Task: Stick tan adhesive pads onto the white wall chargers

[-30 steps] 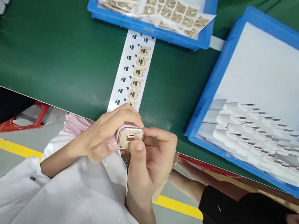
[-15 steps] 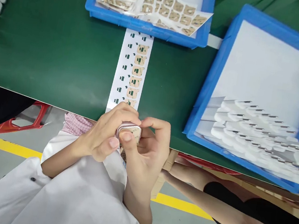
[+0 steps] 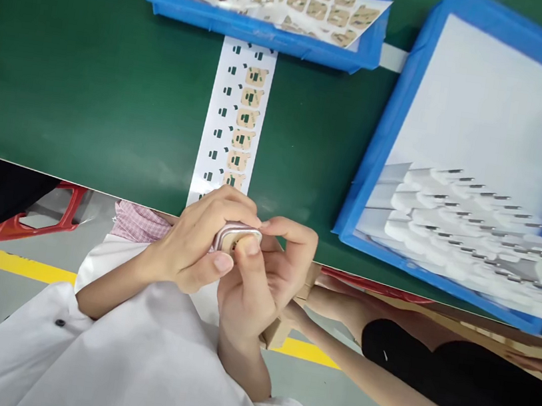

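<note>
My left hand (image 3: 198, 240) curls around a small rounded white part (image 3: 242, 228) held just in front of the bench edge. A tan adhesive sticker (image 3: 228, 243) covers the face of this part that is turned toward me. The thumb of my right hand (image 3: 263, 276) presses on the sticker, while the other right fingers bend around the part's right side. My fingers hide most of the part. Just beyond my hands lies a white backing sheet (image 3: 224, 146) on the green bench, with a column of tan stickers and a column of small cut-outs.
A blue tray (image 3: 255, 29) of sticker sheets stands at the back. To the right, another blue tray (image 3: 382, 131) holds rows of white pieces with metal tips (image 3: 470, 224). Another person's arm (image 3: 376, 386) is at lower right. A red stool (image 3: 66, 208) is left, below the bench edge.
My right thumb has moved up and right across the sticker, covering its printed marks. Both hands still grip the part. The view has shifted slightly, so the trays appear higher.
</note>
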The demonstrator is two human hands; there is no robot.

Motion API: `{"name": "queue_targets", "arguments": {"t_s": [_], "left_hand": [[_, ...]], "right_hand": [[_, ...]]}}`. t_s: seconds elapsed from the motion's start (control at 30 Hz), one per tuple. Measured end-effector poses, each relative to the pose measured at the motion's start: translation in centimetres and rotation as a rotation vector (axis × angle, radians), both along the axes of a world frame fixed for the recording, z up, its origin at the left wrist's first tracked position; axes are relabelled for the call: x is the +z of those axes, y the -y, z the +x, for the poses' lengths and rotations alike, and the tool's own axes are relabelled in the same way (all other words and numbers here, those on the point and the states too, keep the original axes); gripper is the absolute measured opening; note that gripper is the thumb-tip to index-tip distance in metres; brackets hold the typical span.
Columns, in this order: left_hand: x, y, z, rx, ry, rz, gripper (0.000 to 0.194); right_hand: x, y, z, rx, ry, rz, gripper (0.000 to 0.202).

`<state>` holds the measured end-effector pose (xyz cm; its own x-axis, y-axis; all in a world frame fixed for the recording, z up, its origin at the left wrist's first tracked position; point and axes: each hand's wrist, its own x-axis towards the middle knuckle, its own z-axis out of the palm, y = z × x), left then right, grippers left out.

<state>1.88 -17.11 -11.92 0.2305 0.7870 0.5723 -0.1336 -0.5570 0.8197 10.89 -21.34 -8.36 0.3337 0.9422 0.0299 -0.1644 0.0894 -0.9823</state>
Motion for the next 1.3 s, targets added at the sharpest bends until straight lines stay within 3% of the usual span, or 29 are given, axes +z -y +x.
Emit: {"name": "queue_targets", "arguments": {"t_s": [0.23, 0.4, 0.53, 0.73, 1.0, 1.3], "left_hand": [[-0.7, 0.3, 0.3, -0.045, 0.050, -0.083, 0.029], [0.0, 0.2, -0.1, -0.164, 0.063, -0.339, 0.034], [0.9, -0.2, -0.4, -0.252, 0.070, -0.476, 0.042], [1.8, -0.7, -0.6, -0.230, -0.018, -0.456, 0.039], [1.7, -0.5, -0.3, -0.165, 0.026, -0.334, 0.029], [2.2, -0.2, -0.3, -0.133, -0.027, -0.336, 0.029]], "right_hand": [[-0.4, -0.1, -0.6, -0.113, 0.068, 0.072, 0.007], [-0.9, -0.2, -0.5, -0.172, 0.031, 0.086, 0.005], [-1.3, -0.3, -0.3, -0.234, 0.127, 0.110, 0.010], [-1.7, -0.3, -0.1, -0.225, 0.108, 0.117, 0.016], [-1.7, 0.0, -0.1, -0.211, 0.214, 0.146, 0.020], [-2.1, -0.2, -0.2, -0.219, 0.241, 0.213, 0.015]]}}
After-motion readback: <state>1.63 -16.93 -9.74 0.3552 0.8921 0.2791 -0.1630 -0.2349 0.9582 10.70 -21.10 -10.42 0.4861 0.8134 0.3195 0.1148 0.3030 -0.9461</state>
